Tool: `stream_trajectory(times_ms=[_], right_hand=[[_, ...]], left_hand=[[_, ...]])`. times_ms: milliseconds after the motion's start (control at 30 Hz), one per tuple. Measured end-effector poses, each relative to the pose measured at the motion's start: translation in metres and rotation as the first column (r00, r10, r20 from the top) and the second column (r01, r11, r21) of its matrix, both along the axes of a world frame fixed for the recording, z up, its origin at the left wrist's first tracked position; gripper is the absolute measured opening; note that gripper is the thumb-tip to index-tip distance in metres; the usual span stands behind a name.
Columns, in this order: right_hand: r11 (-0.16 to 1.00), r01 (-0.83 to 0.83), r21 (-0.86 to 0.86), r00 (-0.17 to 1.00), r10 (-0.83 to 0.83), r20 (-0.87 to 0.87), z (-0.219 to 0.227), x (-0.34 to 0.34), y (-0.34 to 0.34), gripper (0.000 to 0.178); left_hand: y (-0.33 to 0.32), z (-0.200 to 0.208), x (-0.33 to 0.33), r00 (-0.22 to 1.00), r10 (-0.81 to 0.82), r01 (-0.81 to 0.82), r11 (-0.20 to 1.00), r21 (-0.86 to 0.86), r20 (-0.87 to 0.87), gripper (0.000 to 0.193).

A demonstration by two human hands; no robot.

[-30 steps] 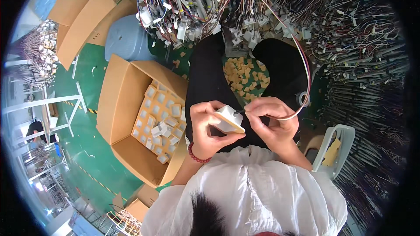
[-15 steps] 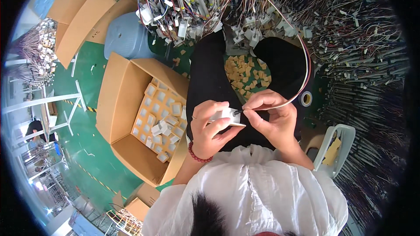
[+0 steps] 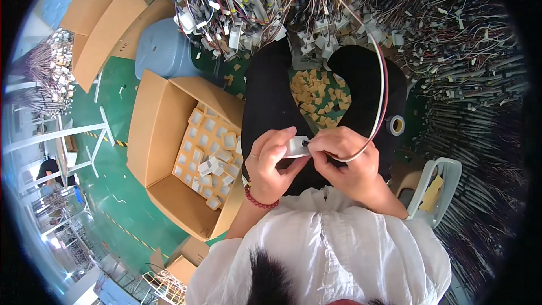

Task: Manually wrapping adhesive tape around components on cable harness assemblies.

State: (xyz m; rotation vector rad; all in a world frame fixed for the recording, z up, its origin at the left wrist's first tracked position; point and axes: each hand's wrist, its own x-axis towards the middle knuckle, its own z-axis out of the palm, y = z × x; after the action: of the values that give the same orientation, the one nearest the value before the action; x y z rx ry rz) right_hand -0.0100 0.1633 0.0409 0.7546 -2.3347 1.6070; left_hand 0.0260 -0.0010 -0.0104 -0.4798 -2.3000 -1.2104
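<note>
A small white box-shaped part (image 3: 296, 147) is held between the fingers and thumb of my left hand (image 3: 270, 165), above my lap. My right hand (image 3: 347, 161) pinches the end of a thin cable (image 3: 382, 87) with white, red and dark wires. A small black tip (image 3: 305, 143) on the cable meets the right side of the white part. Whether it sits inside or only touches, I cannot tell. From my right hand the cable arcs up to the hanging wire bundles (image 3: 254, 0).
An open cardboard box (image 3: 164, 130) to the left holds many white blocks (image 3: 212, 165). Tan scraps (image 3: 316, 97) lie on the green floor between my legs. A tape roll (image 3: 396, 125) and a white plastic stool (image 3: 446, 183) are at right, beside dense cable stacks (image 3: 474, 90).
My right hand has moved slightly left, closer to the white part, which is now turned so its tan underside no longer shows. The cable's arc has shifted left.
</note>
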Motion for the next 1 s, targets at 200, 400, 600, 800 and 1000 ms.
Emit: stream_trajectory(times_ms=[200,400,600,800,1000], right_hand=[[0.989,-0.03,-0.146,0.968,0.065,0.241,-0.003,-0.006,0.009,0.018],[0.998,0.031,-0.05,0.929,-0.01,0.37,-0.013,-0.007,0.011,0.016],[0.828,0.027,-0.56,0.594,0.437,0.676,-0.042,-0.014,0.023,0.028],[0.815,0.194,-0.546,0.489,0.402,0.774,-0.06,-0.008,0.019,0.032],[0.847,0.066,-0.527,0.547,0.411,0.729,-0.061,-0.008,0.02,0.027]], left_hand=[[-0.002,0.002,0.002,0.986,-0.081,0.076,0.996,0.036,0.149,0.073],[0.001,0.0,-0.004,0.966,-0.169,0.142,0.979,0.144,0.193,0.066],[-0.007,0.004,-0.003,0.883,-0.224,0.094,0.946,0.311,0.413,0.011],[-0.005,0.0,-0.009,0.872,-0.214,0.099,0.958,0.27,0.44,0.014],[0.0,-0.006,-0.009,0.889,-0.109,0.113,0.993,0.019,0.444,0.011]])
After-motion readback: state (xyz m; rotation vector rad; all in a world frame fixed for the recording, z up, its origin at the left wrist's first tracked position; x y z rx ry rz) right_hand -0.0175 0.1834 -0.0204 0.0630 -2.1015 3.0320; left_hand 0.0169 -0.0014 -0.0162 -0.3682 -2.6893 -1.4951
